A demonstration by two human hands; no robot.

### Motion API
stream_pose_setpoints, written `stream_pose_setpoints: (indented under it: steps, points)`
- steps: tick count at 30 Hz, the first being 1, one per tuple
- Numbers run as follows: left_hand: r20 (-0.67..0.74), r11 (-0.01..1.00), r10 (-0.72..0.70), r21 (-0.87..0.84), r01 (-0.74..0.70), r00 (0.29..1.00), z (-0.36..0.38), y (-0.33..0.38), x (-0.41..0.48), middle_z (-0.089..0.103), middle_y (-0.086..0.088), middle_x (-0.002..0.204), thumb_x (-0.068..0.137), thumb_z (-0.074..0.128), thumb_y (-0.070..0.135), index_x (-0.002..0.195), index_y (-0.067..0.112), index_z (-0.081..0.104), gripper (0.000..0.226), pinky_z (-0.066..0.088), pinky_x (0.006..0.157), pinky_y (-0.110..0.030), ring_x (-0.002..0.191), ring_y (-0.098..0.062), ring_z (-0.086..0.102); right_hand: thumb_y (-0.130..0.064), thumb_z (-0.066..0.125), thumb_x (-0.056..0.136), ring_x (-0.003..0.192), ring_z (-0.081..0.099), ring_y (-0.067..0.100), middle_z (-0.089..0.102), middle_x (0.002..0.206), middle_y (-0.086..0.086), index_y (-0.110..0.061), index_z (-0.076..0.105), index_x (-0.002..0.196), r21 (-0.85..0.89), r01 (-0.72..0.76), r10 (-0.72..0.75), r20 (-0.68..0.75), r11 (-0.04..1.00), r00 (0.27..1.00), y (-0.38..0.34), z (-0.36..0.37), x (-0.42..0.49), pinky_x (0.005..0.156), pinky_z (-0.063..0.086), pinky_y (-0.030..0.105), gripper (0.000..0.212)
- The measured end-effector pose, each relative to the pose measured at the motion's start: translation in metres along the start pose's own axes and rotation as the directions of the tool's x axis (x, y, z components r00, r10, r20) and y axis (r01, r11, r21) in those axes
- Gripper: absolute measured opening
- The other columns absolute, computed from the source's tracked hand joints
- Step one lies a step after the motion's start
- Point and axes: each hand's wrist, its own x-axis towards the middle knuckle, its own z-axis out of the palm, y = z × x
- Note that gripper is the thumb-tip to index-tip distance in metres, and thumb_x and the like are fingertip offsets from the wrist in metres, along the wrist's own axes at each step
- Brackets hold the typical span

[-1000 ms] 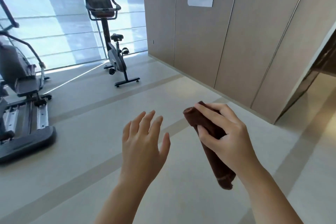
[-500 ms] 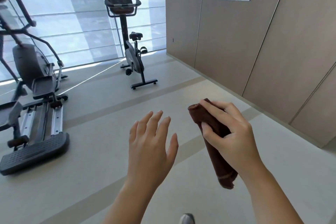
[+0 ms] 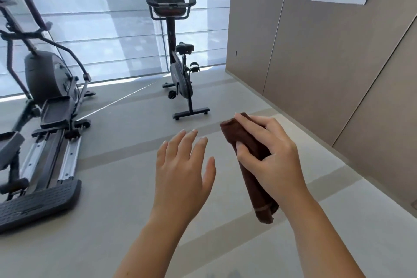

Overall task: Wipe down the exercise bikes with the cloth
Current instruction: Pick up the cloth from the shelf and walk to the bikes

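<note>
While the right hand [image 3: 270, 160] keeps its grip clamped round the rolled brown cloth [image 3: 261, 201] (fingers over the top end, thumb against the side), the left hand [image 3: 182, 171] hangs just beside it, fingers straight and holding nothing. Beyond them lies the floor [image 3: 112, 187], then 1 upright exercise bike [image 3: 178, 70] by the window, well apart from the cloth, with an elliptical trainer [image 3: 49, 88] to its left. Over the last second the bike has grown larger in view while both hands kept their pose, so I judge the person is walking up to it; no wiping has begun.
</note>
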Motion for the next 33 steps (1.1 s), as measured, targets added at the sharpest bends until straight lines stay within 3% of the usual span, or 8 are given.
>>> stream_pose_setpoints:
  steps: [5, 9, 15, 19, 26, 33]
  points:
    - [-0.011, 0.998, -0.062, 0.025, 0.062, 0.998, 0.042, -0.065, 0.054, 0.063, -0.015, 0.114, 0.078, 0.067, 0.019, 0.108, 0.005, 0.062, 0.033, 0.042, 0.091, -0.05, 0.11, -0.035, 0.055, -0.014, 0.065, 0.082, 0.105, 0.045, -0.009, 0.044, 0.114, -0.025, -0.04, 0.048, 0.123, 0.031, 0.01, -0.012, 0.067, 0.999, 0.998, 0.039, 0.061, 0.071, 0.079, 0.04, 0.001, 0.051]
    - [-0.028, 0.996, -0.076, 0.038, 0.077, 0.997, 0.082, -0.129, 0.101, 0.064, -0.014, 0.114, 0.079, 0.059, 0.023, 0.107, 0.006, 0.063, 0.033, 0.043, 0.091, -0.049, 0.11, -0.034, 0.056, -0.02, 0.061, 0.08, 0.104, 0.047, -0.007, 0.048, 0.116, -0.02, -0.036, 0.052, 0.123, 0.064, -0.001, -0.003, 0.06, 0.998, 0.998, 0.067, 0.122, 0.134, 0.079, 0.041, 0.002, 0.047]
    - [-0.049, 0.983, -0.171, 0.055, 0.174, 0.984, 0.118, -0.26, 0.194, 0.062, -0.016, 0.115, 0.081, 0.057, 0.023, 0.108, 0.005, 0.061, 0.033, 0.04, 0.091, -0.05, 0.111, -0.036, 0.054, -0.012, 0.065, 0.081, 0.099, 0.048, -0.002, 0.05, 0.116, -0.009, -0.033, 0.054, 0.124, -0.011, 0.044, -0.042, 0.171, 0.999, 0.984, 0.09, 0.226, 0.256, 0.083, 0.046, 0.009, 0.049]
    - [-0.078, 0.982, -0.175, 0.064, 0.18, 0.982, 0.137, -0.332, 0.26, 0.061, -0.014, 0.116, 0.084, 0.043, 0.03, 0.11, 0.005, 0.06, 0.039, 0.039, 0.092, -0.05, 0.112, -0.035, 0.053, -0.01, 0.065, 0.081, 0.101, 0.05, -0.001, 0.052, 0.114, -0.009, -0.033, 0.055, 0.123, 0.056, 0.035, -0.042, 0.147, 0.998, 0.988, 0.106, 0.284, 0.331, 0.078, 0.043, 0.004, 0.049]
    - [-0.033, 0.991, -0.126, 0.043, 0.128, 0.991, 0.2, -0.394, 0.336, 0.062, -0.013, 0.116, 0.084, 0.043, 0.029, 0.108, 0.006, 0.062, 0.038, 0.039, 0.092, -0.048, 0.112, -0.034, 0.053, -0.006, 0.066, 0.08, 0.1, 0.051, -0.004, 0.052, 0.113, -0.015, -0.034, 0.058, 0.12, 0.079, -0.056, 0.049, 0.081, 0.995, 0.995, 0.17, 0.336, 0.413, 0.076, 0.041, 0.003, 0.049]
    - [0.013, 0.999, -0.035, 0.005, 0.035, 0.999, 0.305, -0.398, 0.45, 0.062, -0.012, 0.117, 0.081, 0.061, 0.021, 0.11, 0.008, 0.061, 0.032, 0.038, 0.095, -0.048, 0.113, -0.032, 0.053, -0.009, 0.065, 0.08, 0.102, 0.05, -0.006, 0.051, 0.114, -0.017, -0.034, 0.054, 0.122, 0.057, -0.089, 0.091, -0.027, 0.994, 0.995, 0.27, 0.346, 0.512, 0.079, 0.042, 0.003, 0.05]
